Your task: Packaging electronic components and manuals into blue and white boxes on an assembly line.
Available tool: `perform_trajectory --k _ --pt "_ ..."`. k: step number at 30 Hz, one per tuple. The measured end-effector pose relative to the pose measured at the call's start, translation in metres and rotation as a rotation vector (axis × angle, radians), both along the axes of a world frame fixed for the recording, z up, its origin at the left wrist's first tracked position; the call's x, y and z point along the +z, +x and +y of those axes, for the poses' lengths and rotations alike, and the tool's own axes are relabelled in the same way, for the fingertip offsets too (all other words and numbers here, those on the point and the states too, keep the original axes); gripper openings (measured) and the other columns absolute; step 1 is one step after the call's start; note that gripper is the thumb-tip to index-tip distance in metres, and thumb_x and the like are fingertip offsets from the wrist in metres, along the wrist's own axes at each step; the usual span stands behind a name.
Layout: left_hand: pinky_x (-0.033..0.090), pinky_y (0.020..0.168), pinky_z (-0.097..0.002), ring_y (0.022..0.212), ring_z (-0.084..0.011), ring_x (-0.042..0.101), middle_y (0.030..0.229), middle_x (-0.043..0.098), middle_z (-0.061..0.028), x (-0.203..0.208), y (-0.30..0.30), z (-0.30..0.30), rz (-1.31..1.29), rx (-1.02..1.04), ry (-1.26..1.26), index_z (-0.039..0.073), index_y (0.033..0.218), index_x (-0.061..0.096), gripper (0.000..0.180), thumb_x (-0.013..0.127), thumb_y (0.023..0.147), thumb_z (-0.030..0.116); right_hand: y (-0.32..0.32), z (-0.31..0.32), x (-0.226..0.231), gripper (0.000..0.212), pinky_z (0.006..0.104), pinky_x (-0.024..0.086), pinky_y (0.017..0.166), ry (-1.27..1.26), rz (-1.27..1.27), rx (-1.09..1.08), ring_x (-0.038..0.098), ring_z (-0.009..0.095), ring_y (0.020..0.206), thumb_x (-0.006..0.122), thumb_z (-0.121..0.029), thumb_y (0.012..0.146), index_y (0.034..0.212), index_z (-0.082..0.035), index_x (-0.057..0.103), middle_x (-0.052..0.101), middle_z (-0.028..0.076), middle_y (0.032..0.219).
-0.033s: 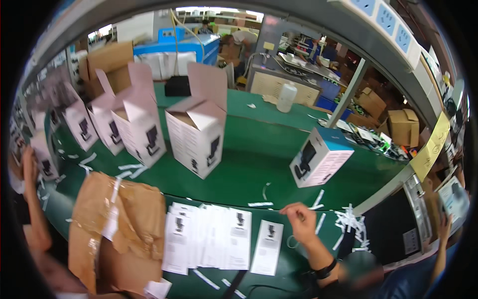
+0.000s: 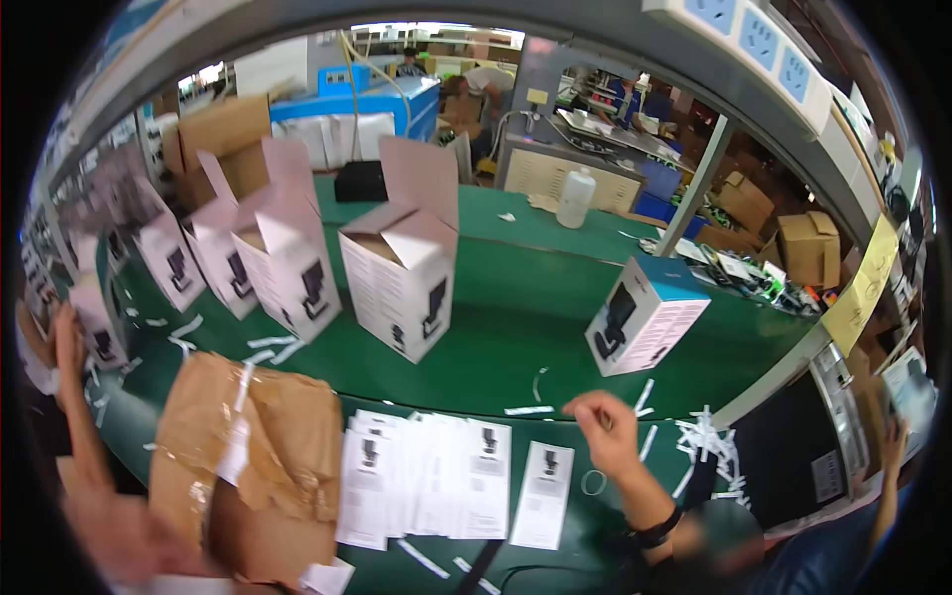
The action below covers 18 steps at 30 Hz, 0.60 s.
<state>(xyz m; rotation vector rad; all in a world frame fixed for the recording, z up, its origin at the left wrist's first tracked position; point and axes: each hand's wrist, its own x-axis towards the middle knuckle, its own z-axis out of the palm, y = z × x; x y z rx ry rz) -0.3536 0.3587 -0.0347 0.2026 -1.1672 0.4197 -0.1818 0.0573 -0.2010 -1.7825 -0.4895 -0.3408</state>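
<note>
My right hand point(image 2: 607, 428), with a black band at the wrist, hovers over the green table point(image 2: 516, 317) just beyond a single white leaflet point(image 2: 542, 496). Its fingers are curled into a pinch. Whatever lies between them is too small to name. To its left, several overlapping white leaflets point(image 2: 431, 476) lie in a row. My left hand point(image 2: 67, 332) reaches far left against a white printed box point(image 2: 99, 322). Its fingers are blurred at the picture's rim, so their grip is unclear. Several white boxes with raised flaps, including the nearest open box point(image 2: 402, 302), stand upright beyond.
A torn brown carton point(image 2: 273, 426) sits at front left. A box with a blue top point(image 2: 645, 317) stands right of the middle. Paper strips point(image 2: 709, 456) are heaped at the right. A co-worker's hand point(image 2: 894, 441) holds another box. A power strip point(image 2: 759, 45) hangs above.
My right hand has risen slightly in the picture, a little farther from the single leaflet. The whole view has shifted slightly, moving the table and boxes right and down.
</note>
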Motion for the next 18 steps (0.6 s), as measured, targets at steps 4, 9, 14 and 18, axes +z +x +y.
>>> perform_trajectory --k 4,9,14,18 --pt "0.045 0.104 -0.0423 0.124 -0.0284 0.055 0.138 0.054 -0.0175 -0.093 0.011 0.019 0.558 0.446 -0.053 -0.004 0.143 0.043 0.046 0.046 0.098 0.007 0.043 0.074 0.089 0.012 0.0169 0.031 0.053 -0.081 -0.043 0.012 0.039 -0.002 0.061 0.07 -0.008 0.091 0.1 -0.002 0.066 0.066 -0.002 0.089" --pt "0.049 0.095 -0.0362 0.103 -0.0222 0.063 0.118 0.063 -0.0134 -0.16 0.033 -0.018 1.309 0.471 0.23 -0.006 0.134 0.046 0.054 0.065 0.088 0.015 0.096 0.189 0.158 0.059 0.0462 0.055 0.083 -0.563 -0.442 -0.273 0.067 0.037 0.097 0.072 -0.049 0.082 0.118 -0.004 0.059 0.064 0.018 0.116" --pt "0.038 0.111 -0.0422 0.132 -0.0304 0.048 0.148 0.045 -0.0156 -0.233 0.035 -0.026 1.582 0.194 0.375 -0.002 0.152 0.031 0.06 0.046 0.094 -0.003 0.152 0.223 0.164 0.065 0.0451 0.057 0.085 -0.824 -0.141 -0.251 0.069 0.032 0.102 0.074 -0.063 0.07 0.106 -0.009 0.075 0.07 0.017 0.114" --pt "0.043 0.106 -0.0463 0.128 -0.031 0.051 0.143 0.049 -0.0176 -0.217 0.019 -0.026 1.479 0.483 0.577 -0.003 0.147 0.037 0.053 0.053 0.096 -0.001 0.168 0.257 0.136 0.043 0.0455 0.056 0.087 -0.881 -0.172 -0.219 0.069 0.032 0.106 0.075 -0.036 0.075 0.105 -0.005 0.075 0.07 0.017 0.114"
